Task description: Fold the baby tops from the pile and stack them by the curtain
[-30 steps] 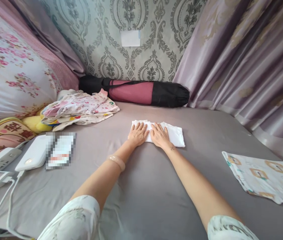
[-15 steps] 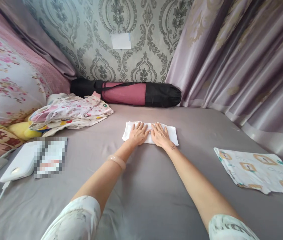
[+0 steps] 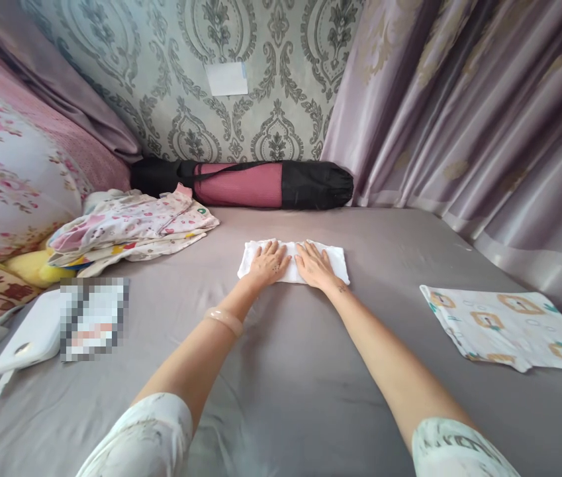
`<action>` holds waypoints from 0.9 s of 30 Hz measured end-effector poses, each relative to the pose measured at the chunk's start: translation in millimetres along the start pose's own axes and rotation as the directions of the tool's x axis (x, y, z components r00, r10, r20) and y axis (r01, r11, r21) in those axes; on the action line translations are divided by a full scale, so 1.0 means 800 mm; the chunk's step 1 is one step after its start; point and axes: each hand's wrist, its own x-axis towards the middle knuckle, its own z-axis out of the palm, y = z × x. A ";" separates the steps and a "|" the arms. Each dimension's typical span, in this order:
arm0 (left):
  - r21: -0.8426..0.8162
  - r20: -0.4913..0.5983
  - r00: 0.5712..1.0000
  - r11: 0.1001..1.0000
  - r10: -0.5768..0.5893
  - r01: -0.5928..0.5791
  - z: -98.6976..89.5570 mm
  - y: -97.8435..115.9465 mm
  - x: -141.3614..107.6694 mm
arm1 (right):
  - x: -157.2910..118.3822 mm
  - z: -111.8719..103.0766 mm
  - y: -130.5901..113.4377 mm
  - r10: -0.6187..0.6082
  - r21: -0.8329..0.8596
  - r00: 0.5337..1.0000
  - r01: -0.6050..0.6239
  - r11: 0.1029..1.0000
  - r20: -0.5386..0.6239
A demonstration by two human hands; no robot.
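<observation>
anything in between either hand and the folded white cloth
Nothing visible: the left hand and right hand lie palm-down on the folded white cloth, though the undersides of the palms are hidden. The pile of printed clothes and the printed folded cloth lie off to either side.

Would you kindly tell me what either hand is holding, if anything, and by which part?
Nothing is held: the left hand and right hand lie flat on the white cloth.
</observation>
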 end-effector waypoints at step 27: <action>0.075 0.045 0.994 0.993 -0.099 0.096 -0.009 -0.051 -0.004 | -0.014 -0.003 0.055 0.134 -0.048 0.991 -0.134 0.990 0.001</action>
